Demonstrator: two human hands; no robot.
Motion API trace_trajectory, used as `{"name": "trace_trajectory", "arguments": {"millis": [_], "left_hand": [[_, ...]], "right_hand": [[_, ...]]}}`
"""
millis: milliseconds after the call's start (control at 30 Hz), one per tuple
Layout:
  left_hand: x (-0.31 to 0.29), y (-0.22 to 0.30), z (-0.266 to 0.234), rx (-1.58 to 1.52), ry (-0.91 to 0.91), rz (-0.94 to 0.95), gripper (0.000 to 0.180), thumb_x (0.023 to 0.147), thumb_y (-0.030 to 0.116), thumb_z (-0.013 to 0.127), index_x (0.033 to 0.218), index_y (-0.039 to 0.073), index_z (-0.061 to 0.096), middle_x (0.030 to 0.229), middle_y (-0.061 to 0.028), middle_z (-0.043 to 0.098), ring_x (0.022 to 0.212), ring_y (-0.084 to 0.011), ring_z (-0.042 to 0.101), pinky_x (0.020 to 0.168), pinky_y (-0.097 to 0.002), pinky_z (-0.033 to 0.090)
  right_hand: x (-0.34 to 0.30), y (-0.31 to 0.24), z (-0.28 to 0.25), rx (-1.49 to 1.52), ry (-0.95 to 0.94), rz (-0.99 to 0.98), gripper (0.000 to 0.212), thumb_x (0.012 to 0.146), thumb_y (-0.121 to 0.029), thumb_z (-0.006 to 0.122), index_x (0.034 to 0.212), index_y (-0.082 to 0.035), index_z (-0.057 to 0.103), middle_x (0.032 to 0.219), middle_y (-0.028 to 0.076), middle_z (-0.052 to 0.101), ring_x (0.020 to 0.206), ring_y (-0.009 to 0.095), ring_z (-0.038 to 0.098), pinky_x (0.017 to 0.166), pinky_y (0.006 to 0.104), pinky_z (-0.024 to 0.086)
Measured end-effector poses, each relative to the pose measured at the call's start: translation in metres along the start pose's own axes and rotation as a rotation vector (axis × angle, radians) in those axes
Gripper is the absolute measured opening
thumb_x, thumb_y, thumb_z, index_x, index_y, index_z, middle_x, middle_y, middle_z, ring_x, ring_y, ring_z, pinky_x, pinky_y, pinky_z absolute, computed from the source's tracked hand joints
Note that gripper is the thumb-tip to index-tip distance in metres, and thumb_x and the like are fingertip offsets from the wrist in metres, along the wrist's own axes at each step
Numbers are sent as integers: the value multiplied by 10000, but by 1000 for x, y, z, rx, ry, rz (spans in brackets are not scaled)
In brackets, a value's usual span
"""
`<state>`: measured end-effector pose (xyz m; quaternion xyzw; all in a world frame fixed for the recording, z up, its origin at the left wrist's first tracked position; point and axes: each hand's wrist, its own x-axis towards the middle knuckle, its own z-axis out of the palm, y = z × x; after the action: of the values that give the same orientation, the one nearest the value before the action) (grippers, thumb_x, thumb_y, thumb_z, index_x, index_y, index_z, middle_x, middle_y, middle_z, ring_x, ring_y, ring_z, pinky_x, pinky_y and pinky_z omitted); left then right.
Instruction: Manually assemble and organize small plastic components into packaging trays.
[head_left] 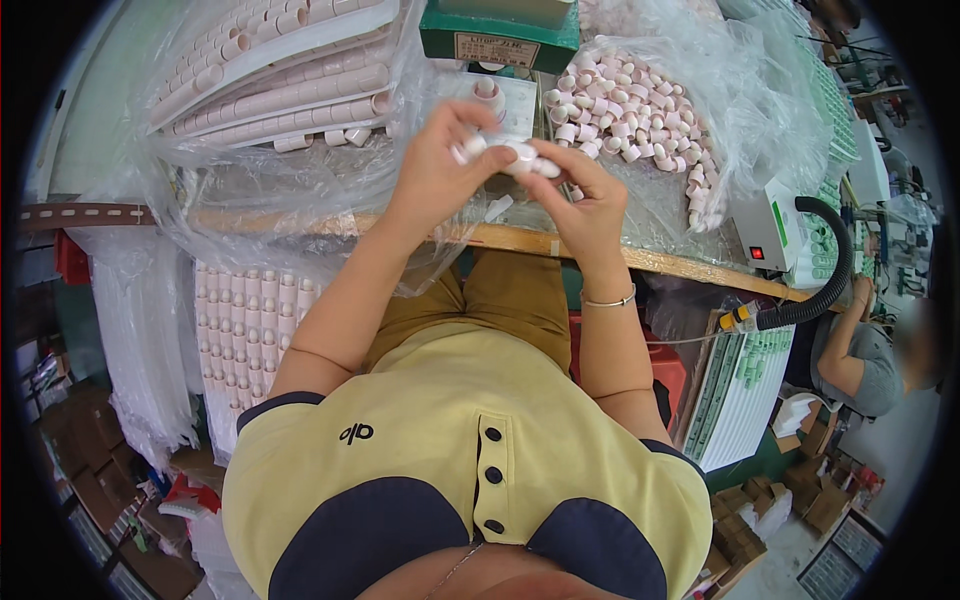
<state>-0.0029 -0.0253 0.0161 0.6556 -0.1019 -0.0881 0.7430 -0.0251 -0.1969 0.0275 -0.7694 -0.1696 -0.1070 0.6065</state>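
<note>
My left hand (440,165) and my right hand (585,195) meet above the table's front edge, their fingertips bent in toward each other. Between them are small pale pink and white plastic pieces (524,157). The left fingers curl round some of these, partly hidden and smeared by motion. My right thumb and fingers pinch a white rounded end (545,167). Just beyond my hands, a similar pink piece with a white tip (487,90) stands on a pale pad (518,108). A heap of pink caps with white tips (625,110) lies beyond my right hand.
Rows of pink tubes (280,105) lie stacked at the left among clear plastic sheeting (330,190). A green box (500,45) stands at the back. On the right are a white device (765,235) with a black hose (840,250) and a seated person (865,365).
</note>
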Motion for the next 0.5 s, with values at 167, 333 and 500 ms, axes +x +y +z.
{"name": "trace_trajectory", "arguments": {"millis": [167, 333, 500], "left_hand": [[56, -20, -22, 515, 457, 353, 260, 774, 180, 730, 930, -10, 646, 860, -68, 641, 812, -176, 602, 734, -293, 479], [44, -16, -52, -434, 445, 174, 166, 869, 116, 627, 1016, 39, 627, 1074, -101, 627, 998, -202, 594, 881, -321, 471], [-8, -29, -123, -1294, 253, 141, 183, 907, 100, 544, 1079, 38, 550, 1179, -114, 566, 1130, -289, 537, 981, -498, 448]], "right_hand": [[34, 14, 3, -197, 171, 16, 249, 717, -97, 731, 949, -25, 673, 823, 62, 642, 589, 79, 567, 555, 225, 454], [76, 20, 33, -422, 14, -24, 244, 704, -191, 699, 918, -75, 680, 851, 87, 657, 589, 172, 605, 585, 285, 488], [87, 28, 37, -698, -94, -162, 265, 687, -224, 710, 908, -82, 672, 775, 76, 644, 610, 238, 609, 607, 336, 492]]}}
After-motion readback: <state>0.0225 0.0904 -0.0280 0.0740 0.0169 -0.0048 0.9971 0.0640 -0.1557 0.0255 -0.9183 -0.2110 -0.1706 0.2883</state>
